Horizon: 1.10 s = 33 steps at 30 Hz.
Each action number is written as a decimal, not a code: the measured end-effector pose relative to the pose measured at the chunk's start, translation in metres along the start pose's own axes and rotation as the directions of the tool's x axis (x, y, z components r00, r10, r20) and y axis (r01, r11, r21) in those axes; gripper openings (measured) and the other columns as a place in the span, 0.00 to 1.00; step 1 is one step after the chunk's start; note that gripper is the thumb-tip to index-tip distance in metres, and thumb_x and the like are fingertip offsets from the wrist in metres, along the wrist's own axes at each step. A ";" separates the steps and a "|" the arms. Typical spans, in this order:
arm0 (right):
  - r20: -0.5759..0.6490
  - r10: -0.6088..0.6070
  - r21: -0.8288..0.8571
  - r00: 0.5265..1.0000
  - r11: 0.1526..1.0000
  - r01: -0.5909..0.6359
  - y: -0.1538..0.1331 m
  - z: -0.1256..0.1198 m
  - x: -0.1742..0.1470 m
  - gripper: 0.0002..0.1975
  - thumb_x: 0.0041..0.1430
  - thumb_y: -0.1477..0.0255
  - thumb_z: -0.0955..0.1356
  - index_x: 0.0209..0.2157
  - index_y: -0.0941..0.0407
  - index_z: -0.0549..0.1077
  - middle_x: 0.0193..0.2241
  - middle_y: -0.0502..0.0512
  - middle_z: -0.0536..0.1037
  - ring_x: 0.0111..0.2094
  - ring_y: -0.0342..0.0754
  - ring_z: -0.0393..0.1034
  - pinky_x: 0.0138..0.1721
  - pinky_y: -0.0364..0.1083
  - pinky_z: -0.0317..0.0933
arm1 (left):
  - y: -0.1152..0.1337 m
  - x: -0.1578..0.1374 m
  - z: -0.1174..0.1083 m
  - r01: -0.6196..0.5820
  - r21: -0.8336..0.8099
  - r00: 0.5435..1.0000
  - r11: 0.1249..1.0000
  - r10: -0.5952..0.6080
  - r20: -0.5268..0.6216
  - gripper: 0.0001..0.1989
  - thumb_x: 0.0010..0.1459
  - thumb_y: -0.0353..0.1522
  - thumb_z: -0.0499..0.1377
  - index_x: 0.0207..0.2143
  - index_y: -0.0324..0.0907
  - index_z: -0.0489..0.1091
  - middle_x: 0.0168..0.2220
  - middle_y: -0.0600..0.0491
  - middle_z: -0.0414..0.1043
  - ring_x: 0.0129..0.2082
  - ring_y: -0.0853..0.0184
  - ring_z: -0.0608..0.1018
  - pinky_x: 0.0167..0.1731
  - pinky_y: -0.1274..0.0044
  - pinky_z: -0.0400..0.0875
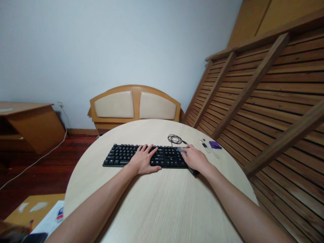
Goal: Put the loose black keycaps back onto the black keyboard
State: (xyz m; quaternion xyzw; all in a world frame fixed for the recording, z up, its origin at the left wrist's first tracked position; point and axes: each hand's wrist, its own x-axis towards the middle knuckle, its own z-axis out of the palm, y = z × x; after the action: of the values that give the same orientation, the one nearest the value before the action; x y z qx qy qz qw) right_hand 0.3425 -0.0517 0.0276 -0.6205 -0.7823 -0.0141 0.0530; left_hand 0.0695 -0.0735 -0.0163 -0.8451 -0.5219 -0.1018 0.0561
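A black keyboard (121, 155) lies on the pale round table (162, 202). My left hand (144, 160) rests on its middle keys, fingers spread and thumb stretched out along the front edge. At the keyboard's right end, my right hand (194, 158) is closed over a long grey-and-black object (194, 172). Its grey end shows by my fingertips over the number keys, and its black end sticks out below my palm. The rest of it is covered by the hand, so its kind cannot be made out.
A coiled black cable (175, 138) lies behind the keyboard. To the right are a purple cloth-like item (215, 144) and a thin white cord (214, 153). Slatted wooden panels (265, 101) lean beside the table, a headboard (136, 101) stands behind, and a cardboard box (37, 206) sits at lower left.
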 end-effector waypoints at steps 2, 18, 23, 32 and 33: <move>0.016 -0.005 -0.016 1.000 1.000 0.006 0.001 0.000 -0.011 0.22 0.69 0.66 0.58 0.58 0.54 0.74 0.54 0.65 0.72 0.48 0.58 0.74 0.49 0.53 0.64 | 0.000 0.000 0.000 -0.007 -0.002 1.000 1.000 0.007 -0.007 0.51 0.53 0.64 0.51 0.70 0.43 0.54 0.70 0.42 0.52 0.67 0.40 0.57 0.65 0.53 0.47; -0.011 -0.009 -0.062 1.000 0.998 0.008 -0.012 -0.024 -0.024 0.22 0.69 0.63 0.58 0.59 0.49 0.73 0.57 0.62 0.70 0.46 0.60 0.75 0.44 0.54 0.66 | 0.001 -0.001 -0.001 -0.005 -0.012 1.000 1.000 0.005 -0.015 0.50 0.53 0.63 0.52 0.70 0.43 0.55 0.70 0.42 0.52 0.66 0.39 0.58 0.65 0.53 0.47; -0.030 -0.010 -0.040 0.999 0.999 0.009 -0.018 -0.011 0.005 0.22 0.70 0.63 0.58 0.59 0.49 0.72 0.56 0.62 0.72 0.48 0.59 0.74 0.45 0.52 0.65 | 0.001 -0.001 0.000 -0.005 -0.006 1.000 1.000 0.005 -0.021 0.51 0.53 0.63 0.53 0.70 0.43 0.54 0.70 0.42 0.52 0.67 0.39 0.58 0.65 0.53 0.47; 0.010 -0.089 -0.092 0.996 0.992 0.089 -0.017 -0.006 -0.028 0.21 0.68 0.67 0.61 0.58 0.51 0.73 0.58 0.60 0.71 0.46 0.57 0.76 0.44 0.52 0.67 | 0.000 -0.001 0.002 0.003 -0.016 1.000 1.000 -0.003 -0.010 0.51 0.53 0.64 0.52 0.70 0.43 0.53 0.70 0.43 0.51 0.67 0.40 0.56 0.65 0.53 0.47; 0.011 -0.091 -0.101 0.996 0.991 0.092 -0.018 -0.006 -0.034 0.20 0.68 0.67 0.61 0.58 0.51 0.73 0.58 0.61 0.71 0.45 0.57 0.76 0.43 0.52 0.68 | 0.000 -0.001 0.002 0.001 -0.017 1.000 1.000 -0.001 -0.010 0.51 0.53 0.64 0.52 0.70 0.43 0.53 0.70 0.42 0.51 0.67 0.40 0.56 0.66 0.54 0.47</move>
State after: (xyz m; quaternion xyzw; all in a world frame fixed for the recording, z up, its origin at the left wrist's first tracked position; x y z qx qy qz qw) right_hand 0.3331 -0.0890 0.0311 -0.5858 -0.8085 -0.0540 0.0182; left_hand 0.0694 -0.0738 -0.0185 -0.8446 -0.5212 -0.1106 0.0515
